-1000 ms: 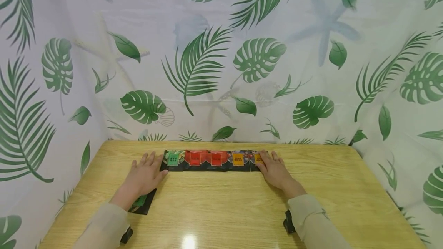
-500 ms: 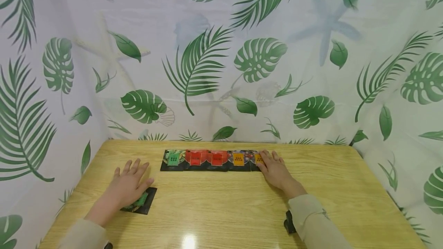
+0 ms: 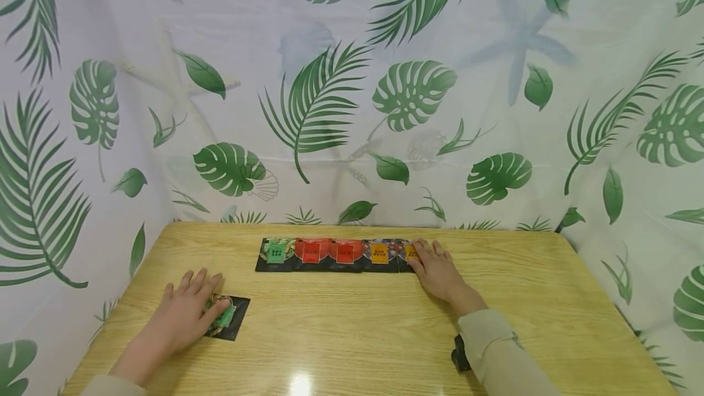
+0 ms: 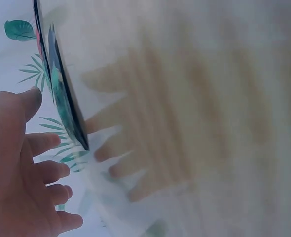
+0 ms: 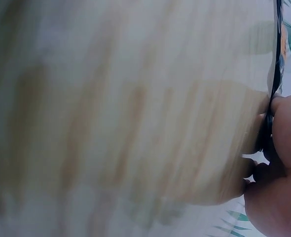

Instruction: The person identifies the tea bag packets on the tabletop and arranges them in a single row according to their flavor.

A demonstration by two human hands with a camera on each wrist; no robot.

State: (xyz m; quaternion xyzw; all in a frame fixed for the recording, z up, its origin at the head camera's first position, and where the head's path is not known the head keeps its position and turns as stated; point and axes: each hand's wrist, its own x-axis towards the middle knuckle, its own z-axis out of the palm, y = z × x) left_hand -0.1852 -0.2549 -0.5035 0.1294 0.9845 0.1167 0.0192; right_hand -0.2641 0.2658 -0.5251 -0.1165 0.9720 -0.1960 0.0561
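My left hand hovers with spread fingers over a flat black packet with a green label, the thumb overlapping it in the head view. In the left wrist view this packet shows edge-on beside the fingers, and the hand holds nothing. My right hand rests its extended fingers on an orange-label packet at the right end of a row, covering part of it. Leftward in that row lie another orange-label packet, two red packets and a green-label packet, set edge to edge.
The wooden table carries the row near its back edge. A white cloth with green leaf prints hangs behind and along both sides. A small black device is under the right wrist.
My left hand has left the green-label end of the row and moved left and toward the front, over the loose green packet. The right hand and the row have stayed put.
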